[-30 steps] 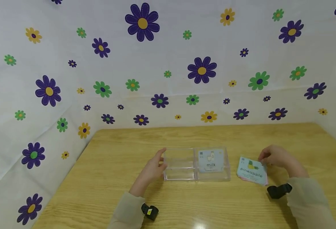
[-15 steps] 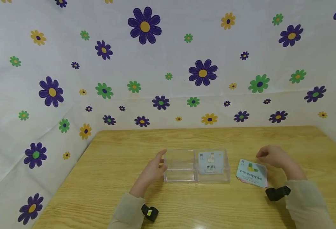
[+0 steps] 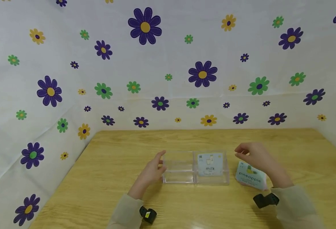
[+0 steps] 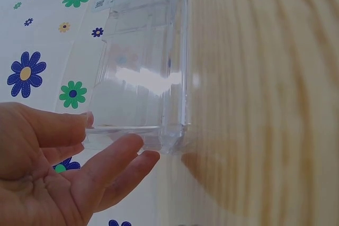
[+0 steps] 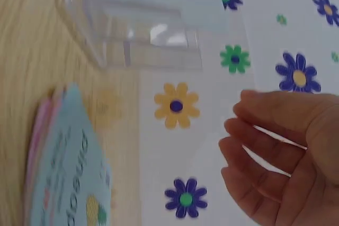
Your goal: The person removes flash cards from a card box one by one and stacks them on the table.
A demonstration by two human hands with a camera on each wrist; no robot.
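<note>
A clear plastic box (image 3: 179, 172) with two compartments sits on the table. In its right compartment lies a pale blue card (image 3: 210, 164) printed "milk". My left hand (image 3: 152, 170) rests against the box's left end, its fingertips at the end wall in the left wrist view. To the right of the box is a small stack of cards (image 3: 251, 176), the top one reading "pineapple", with pink edges showing below. Above the stack's far side hovers my right hand (image 3: 255, 156), fingers loosely bent and nothing between them, just right of the box.
The wooden table (image 3: 122, 152) extends around the box and cards. Behind it hangs a white cloth (image 3: 168, 57) with flower prints, also along both sides. Black wrist cameras (image 3: 266, 200) are worn on both sleeves.
My right hand has left the edge of the pineapple stack and moved left, toward the box. The left hand keeps its place at the box's end, and the cards look the same.
</note>
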